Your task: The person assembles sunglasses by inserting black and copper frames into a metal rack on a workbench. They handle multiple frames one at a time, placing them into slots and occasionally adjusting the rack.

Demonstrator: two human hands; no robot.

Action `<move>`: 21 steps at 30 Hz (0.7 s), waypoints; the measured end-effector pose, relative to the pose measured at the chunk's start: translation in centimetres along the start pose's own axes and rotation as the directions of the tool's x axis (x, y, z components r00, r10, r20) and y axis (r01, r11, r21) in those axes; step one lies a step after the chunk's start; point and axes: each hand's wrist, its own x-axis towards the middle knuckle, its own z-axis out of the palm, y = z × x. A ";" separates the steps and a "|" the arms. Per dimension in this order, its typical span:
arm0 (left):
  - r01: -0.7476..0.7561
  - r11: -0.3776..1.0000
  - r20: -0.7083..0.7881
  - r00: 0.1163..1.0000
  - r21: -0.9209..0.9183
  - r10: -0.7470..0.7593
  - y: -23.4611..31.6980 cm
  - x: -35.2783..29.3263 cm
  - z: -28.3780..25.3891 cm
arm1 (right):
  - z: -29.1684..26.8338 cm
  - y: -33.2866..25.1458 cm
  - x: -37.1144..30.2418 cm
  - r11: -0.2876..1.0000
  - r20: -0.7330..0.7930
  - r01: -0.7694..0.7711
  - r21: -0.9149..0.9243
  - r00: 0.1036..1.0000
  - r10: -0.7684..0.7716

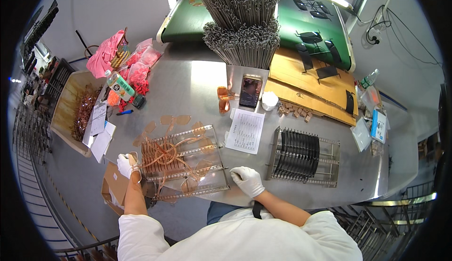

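Note:
My left hand [124, 165], in a white glove, is closed on a pair of amber lenses [135, 168] at the left edge of a metal rack [214, 141]. A row of amber lens pieces [149, 157] stands in that rack. A wheel-shaped amber piece [167, 153], with lens pairs at the ends of its spokes, lies over it. To the rack's right, my white-gloved right hand [248, 181] rests near the table edge with fingers curled in; whether anything is inside them is hidden. A second metal rack [329, 164] holds a row of black lens pieces [297, 154].
Beyond the racks lie a printed sheet [245, 130], a phone [250, 91], a white roll [269, 101] and amber lenses [224, 99]. Bundled wire hooks [242, 40] stand before a green conveyor [181, 23]. Cardboard [287, 80] lies right, a bottle [120, 85] left, a bin [68, 103] beyond the table.

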 end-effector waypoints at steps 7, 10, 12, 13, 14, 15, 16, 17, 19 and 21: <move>0.004 1.000 -0.005 1.000 0.001 -0.004 0.1 0.0 -0.1 | -0.1 -0.1 0.0 1.000 -0.001 0.005 -0.014 1.000 -0.005; 0.004 1.000 -0.003 1.000 -0.004 -0.004 0.2 -0.1 -0.2 | -0.2 -0.2 0.1 1.000 0.005 -0.002 -0.002 1.000 0.002; 0.004 1.000 -0.007 1.000 -0.007 -0.005 0.2 -0.1 -0.2 | -0.2 -0.2 0.1 1.000 0.007 -0.005 -0.008 1.000 0.005; 0.004 1.000 -0.009 1.000 -0.008 -0.004 0.2 -0.1 -0.2 | -0.2 -0.2 0.1 1.000 0.009 -0.006 -0.010 1.000 0.006; 0.000 1.000 -0.013 1.000 -0.009 0.000 0.2 -0.1 -0.2 | -0.1 -0.2 0.1 1.000 0.008 -0.006 -0.012 1.000 0.006; -0.004 1.000 -0.016 1.000 -0.009 0.004 0.2 -0.1 -0.2 | -0.1 -0.1 0.1 1.000 0.008 -0.006 -0.013 1.000 0.006; -0.009 1.000 -0.020 1.000 -0.009 0.009 0.1 -0.1 -0.2 | -0.1 -0.1 0.1 1.000 0.007 -0.006 -0.014 1.000 0.006; -0.011 1.000 -0.017 1.000 -0.008 0.011 0.1 -0.1 -0.2 | -0.1 -0.1 0.0 1.000 0.006 -0.004 -0.009 1.000 0.004; -0.017 1.000 -0.012 1.000 -0.005 0.017 0.1 -0.1 -0.2 | -0.1 -0.1 0.0 1.000 0.003 -0.002 0.002 1.000 0.002; -0.013 1.000 -0.013 1.000 -0.013 0.013 0.2 -0.2 -0.4 | -0.1 -0.1 0.0 1.000 0.009 -0.002 -0.003 1.000 0.002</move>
